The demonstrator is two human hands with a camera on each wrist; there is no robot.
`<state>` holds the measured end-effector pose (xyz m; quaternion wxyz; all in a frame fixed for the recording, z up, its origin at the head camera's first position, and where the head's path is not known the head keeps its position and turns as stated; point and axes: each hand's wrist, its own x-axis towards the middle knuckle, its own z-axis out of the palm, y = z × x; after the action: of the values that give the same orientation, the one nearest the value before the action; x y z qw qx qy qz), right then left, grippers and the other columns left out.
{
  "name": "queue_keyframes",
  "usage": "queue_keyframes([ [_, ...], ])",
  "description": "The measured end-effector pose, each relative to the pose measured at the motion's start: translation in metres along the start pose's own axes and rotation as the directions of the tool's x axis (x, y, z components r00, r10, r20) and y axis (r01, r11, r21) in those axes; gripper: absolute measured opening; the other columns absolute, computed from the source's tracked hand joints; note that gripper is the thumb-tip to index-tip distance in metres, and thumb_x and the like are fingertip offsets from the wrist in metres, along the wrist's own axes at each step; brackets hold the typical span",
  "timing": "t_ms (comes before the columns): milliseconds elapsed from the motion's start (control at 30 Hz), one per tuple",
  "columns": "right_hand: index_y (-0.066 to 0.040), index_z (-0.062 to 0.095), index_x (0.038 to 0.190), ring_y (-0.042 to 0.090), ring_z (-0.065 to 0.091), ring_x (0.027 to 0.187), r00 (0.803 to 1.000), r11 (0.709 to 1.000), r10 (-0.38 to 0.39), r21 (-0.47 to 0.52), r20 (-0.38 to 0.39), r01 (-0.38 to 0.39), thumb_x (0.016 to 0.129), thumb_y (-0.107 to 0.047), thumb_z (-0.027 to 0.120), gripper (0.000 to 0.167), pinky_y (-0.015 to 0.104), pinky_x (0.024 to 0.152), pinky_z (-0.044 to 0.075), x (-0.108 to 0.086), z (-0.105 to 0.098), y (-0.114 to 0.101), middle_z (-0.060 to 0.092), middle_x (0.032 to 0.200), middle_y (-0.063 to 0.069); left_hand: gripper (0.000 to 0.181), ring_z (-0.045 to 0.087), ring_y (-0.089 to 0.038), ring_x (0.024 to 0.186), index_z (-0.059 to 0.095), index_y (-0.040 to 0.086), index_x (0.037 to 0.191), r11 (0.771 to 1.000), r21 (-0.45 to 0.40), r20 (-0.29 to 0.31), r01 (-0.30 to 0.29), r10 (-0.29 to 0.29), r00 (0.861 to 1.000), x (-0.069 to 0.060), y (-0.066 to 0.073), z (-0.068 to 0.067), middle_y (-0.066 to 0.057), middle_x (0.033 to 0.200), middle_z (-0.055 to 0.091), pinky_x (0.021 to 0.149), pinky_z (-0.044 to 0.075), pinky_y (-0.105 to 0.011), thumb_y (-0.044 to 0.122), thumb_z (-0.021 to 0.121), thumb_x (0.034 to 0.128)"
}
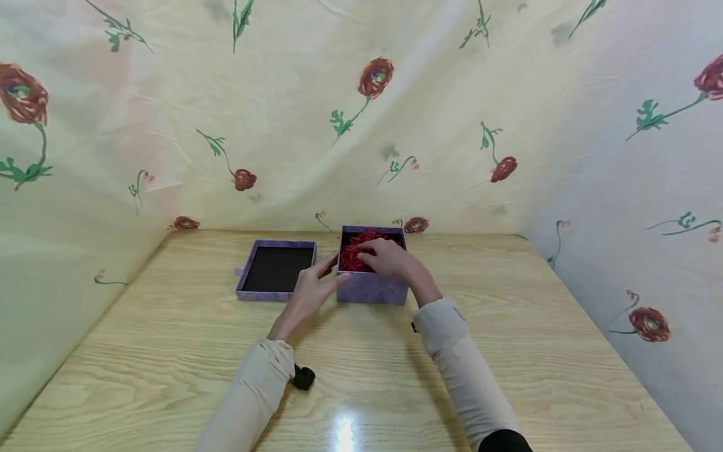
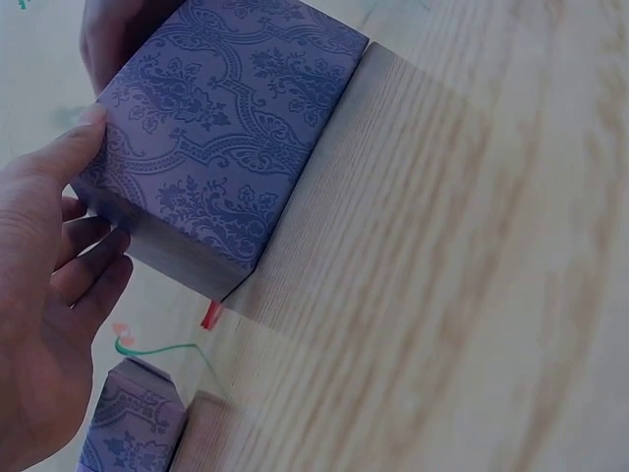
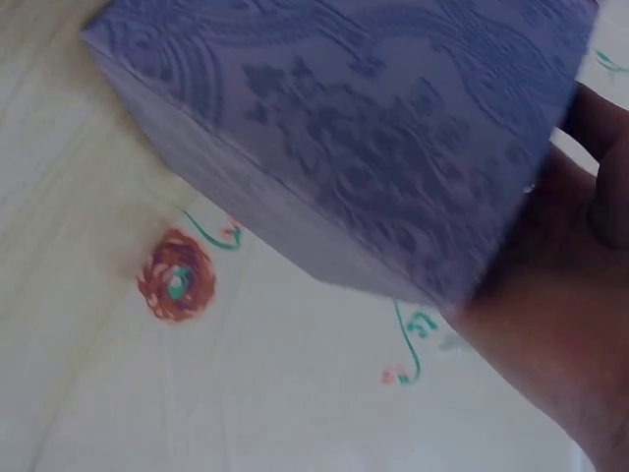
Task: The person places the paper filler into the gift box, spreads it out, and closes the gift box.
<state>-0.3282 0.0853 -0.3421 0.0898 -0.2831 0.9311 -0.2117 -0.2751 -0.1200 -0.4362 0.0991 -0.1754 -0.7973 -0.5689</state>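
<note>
A purple patterned box (image 1: 371,289) stands upright at the back of the table, its top uncovered and red shredded paper (image 1: 351,258) inside. My left hand (image 1: 312,290) holds the box at its front left corner. In the left wrist view, the thumb of my left hand (image 2: 44,256) lies on the patterned front face, with bent fingers at the side wall. Over the box's rim reaches my right hand (image 1: 391,258), its fingers at the shredded paper. The right wrist view shows the box (image 3: 344,138) hiding those fingertips, so whether they pinch any paper cannot be seen.
Left of the box lies a purple lid (image 1: 277,296), black inside, with a small tab on its left. The wooden table (image 1: 361,364) meets a flowered cloth (image 1: 294,125) behind the box; similar cloth flanks both sides.
</note>
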Motion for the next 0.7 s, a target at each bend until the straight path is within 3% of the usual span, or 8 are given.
queue_keyframes([
  [167, 0.005, 0.056, 0.145, 0.040, 0.052, 0.134, 0.985, 1.000, 0.026, 0.004, -0.173, -0.026, 0.109, -0.024, 0.056, 0.046, 0.053, 0.110, 0.043, -0.006, -0.004, -0.002, 0.057, 0.144, 0.024, 0.065, 0.053, -0.033, 0.136, 0.046, 0.010, 0.158, 1.000, 0.006, -0.007, 0.010, -0.010, 1.000, 0.001, 0.000, 0.001, -0.015, 0.151, 0.053, 0.104, 0.050, -0.048, 0.028, 0.072, 0.1006],
  [300, 0.005, 0.067, 0.130, 0.033, 0.067, 0.108, 0.976, 1.000, 0.009, -0.012, -0.219, -0.012, 0.106, -0.019, 0.061, 0.034, 0.048, 0.094, 0.055, -0.011, -0.004, -0.005, 0.068, 0.124, 0.021, 0.065, 0.053, -0.033, 0.136, 0.045, 0.010, 0.158, 1.000, 0.006, -0.002, 0.016, -0.016, 1.000, 0.000, -0.001, 0.001, -0.015, 0.151, 0.053, 0.104, 0.050, -0.047, 0.028, 0.071, 0.1009],
  [433, 0.001, 0.074, 0.113, 0.021, 0.066, 0.078, 0.987, 0.999, -0.037, -0.010, -0.157, 0.036, 0.104, -0.012, 0.063, 0.019, 0.040, 0.076, 0.057, -0.013, 0.002, -0.006, 0.072, 0.099, 0.011, 0.064, 0.053, -0.032, 0.136, 0.046, 0.010, 0.158, 1.000, 0.007, -0.008, 0.011, -0.011, 1.000, 0.000, -0.002, 0.001, -0.015, 0.151, 0.053, 0.104, 0.050, -0.045, 0.027, 0.071, 0.1008],
  [600, 0.002, 0.075, 0.117, 0.021, 0.069, 0.088, 0.999, 1.000, -0.028, 0.003, -0.041, 0.028, 0.105, -0.010, 0.060, 0.022, 0.040, 0.083, 0.057, -0.006, 0.009, 0.000, 0.074, 0.106, 0.011, 0.065, 0.054, -0.032, 0.136, 0.045, 0.011, 0.158, 1.000, 0.009, -0.007, 0.007, -0.007, 1.000, 0.001, -0.002, 0.002, -0.015, 0.151, 0.053, 0.105, 0.050, -0.045, 0.028, 0.071, 0.1008],
  [700, 0.002, 0.074, 0.123, 0.020, 0.069, 0.089, 1.000, 0.999, -0.024, 0.024, -0.010, 0.025, 0.107, -0.012, 0.057, 0.027, 0.040, 0.086, 0.057, -0.006, 0.008, 0.002, 0.074, 0.111, 0.013, 0.065, 0.054, -0.032, 0.136, 0.045, 0.010, 0.158, 1.000, 0.013, -0.007, 0.009, -0.009, 1.000, 0.001, -0.002, 0.002, -0.015, 0.150, 0.053, 0.105, 0.050, -0.046, 0.027, 0.071, 0.1012],
])
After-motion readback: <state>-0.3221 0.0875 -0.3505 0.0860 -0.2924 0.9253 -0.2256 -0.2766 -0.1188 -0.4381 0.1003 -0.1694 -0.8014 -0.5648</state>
